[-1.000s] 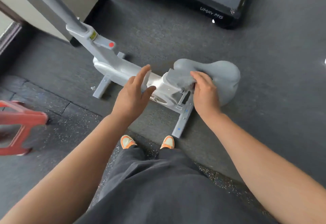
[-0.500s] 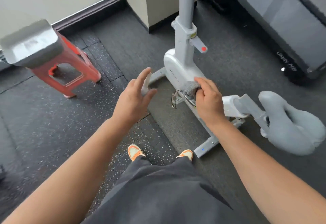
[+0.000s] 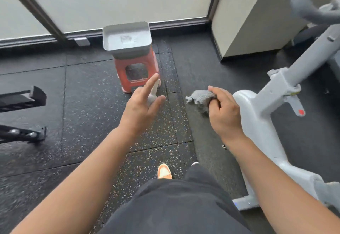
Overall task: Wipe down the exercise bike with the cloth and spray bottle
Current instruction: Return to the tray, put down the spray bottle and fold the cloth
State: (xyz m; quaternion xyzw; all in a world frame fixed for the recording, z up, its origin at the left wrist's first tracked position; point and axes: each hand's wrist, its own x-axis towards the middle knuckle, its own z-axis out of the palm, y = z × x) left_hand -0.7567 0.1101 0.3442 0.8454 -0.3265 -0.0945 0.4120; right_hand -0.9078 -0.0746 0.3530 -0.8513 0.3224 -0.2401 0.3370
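- My right hand [image 3: 225, 113] is clenched around the bunched grey cloth [image 3: 199, 99], which sticks out leftward from my fist, just beside the white exercise bike [image 3: 257, 121].
- My left hand [image 3: 141, 110] wraps a pale spray bottle [image 3: 153, 93], forefinger extended; the bottle's long axis slants up and away toward the red stool [image 3: 136, 71].
- The bike's post rises toward the upper right.

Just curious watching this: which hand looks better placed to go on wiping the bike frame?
The right hand, probably. It grips the grey cloth and sits beside the white bike frame. The left hand is farther away over the floor, holding a small whitish object, possibly the spray bottle.
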